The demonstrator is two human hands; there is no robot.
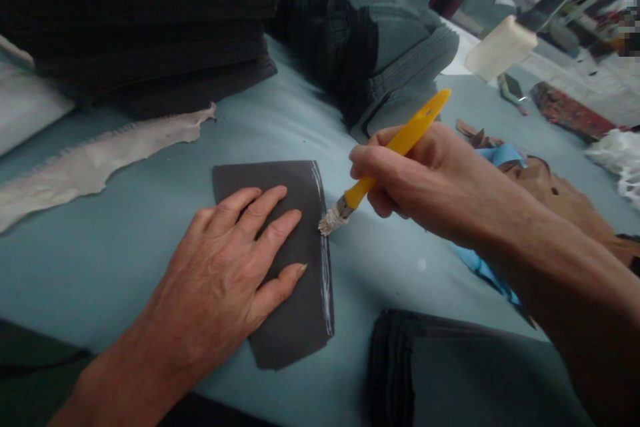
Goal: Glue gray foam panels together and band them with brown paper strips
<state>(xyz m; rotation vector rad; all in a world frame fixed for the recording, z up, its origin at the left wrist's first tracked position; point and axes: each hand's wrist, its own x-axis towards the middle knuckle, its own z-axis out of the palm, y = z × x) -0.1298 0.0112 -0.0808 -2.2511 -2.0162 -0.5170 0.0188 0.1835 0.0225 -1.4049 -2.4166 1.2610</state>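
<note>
In the head view, with twelve o'clock taken as the top edge, a dark grey panel (300,247) is laid flat on the blue-green table (150,240), just left of the middle. Its long axis is tilted slightly, from between eleven and twelve o'clock down to between five and six. Thin white streaks (326,280) are seen along its right-hand long edge.

The panel is covered at its seven-to-nine o'clock side by the left hand (225,267), palm down. Its fingers are spread and pointed towards one o'clock, with the thumb set apart and aimed nearer two.

The yellow brush (413,130) is held by the right hand (405,173), its handle pinched between thumb and forefinger, with the other fingers curled beneath. The brush is slanted: its handle end is pointed between one and two o'clock, its bristles between seven and eight. The white-coated bristle tips are placed at the streaked edge, about midway along it.

Around the panel, a black stack (150,27) is seen at eleven o'clock, a grey-green pile (400,47) at one, a white block (500,47) at two, tan pieces (565,203) at three, a folded dark stack (465,373) at four and a ragged pale strip (100,160) at ten.
</note>
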